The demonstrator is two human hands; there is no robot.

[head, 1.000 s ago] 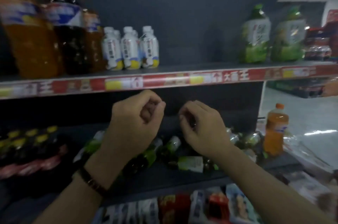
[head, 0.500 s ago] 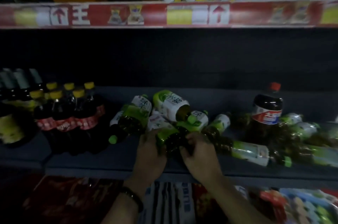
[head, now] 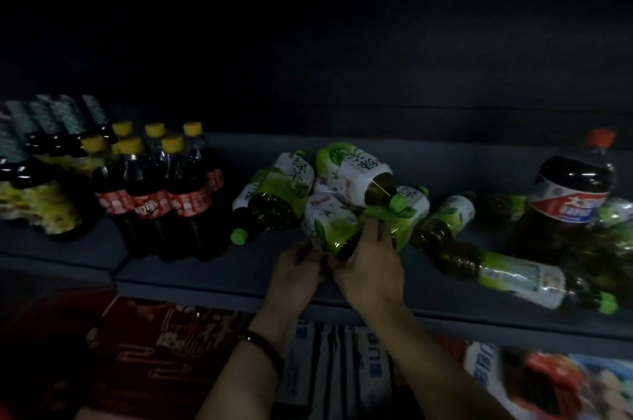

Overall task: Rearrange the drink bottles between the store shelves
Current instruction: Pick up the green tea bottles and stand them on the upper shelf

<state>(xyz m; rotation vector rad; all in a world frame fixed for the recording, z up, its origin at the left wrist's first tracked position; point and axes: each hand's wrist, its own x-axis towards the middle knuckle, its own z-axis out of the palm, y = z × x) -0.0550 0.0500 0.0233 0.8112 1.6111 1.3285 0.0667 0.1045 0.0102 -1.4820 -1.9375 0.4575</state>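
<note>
1. Green-labelled clear plastic, the green tea bottle (head: 330,224) lies tilted on its side at the front of a heap on the dark shelf (head: 205,279), caught between both hands.
2. The right hand (head: 368,270) wraps it from the right, with its fingers (head: 371,232) curled snugly over the label.
3. The left hand (head: 296,277) meets the bottle's dark end from the left, fingers curled in against it. Dimness and blur hide how far round they reach.
4. Just behind the grip, a top bottle (head: 356,169) rests on the heap, its green cap (head: 397,203) pointing right.
5. Left of the grip and close by, a fallen bottle (head: 270,200) lies with its cap towards the shelf's front edge.
6. Right of the grip, two more tea bottles (head: 442,224) lie end to end, trailing away to the right.
7. Further right, beyond them, stands a large dark bottle (head: 568,193) with a red cap.
8. Well left of the grip stands a pack of yellow-capped cola bottles (head: 161,193).
9. Below the grip, a dark wristband (head: 263,347) circles the left wrist, and blue-and-white boxes (head: 325,368) sit on the shelf underneath.
</note>
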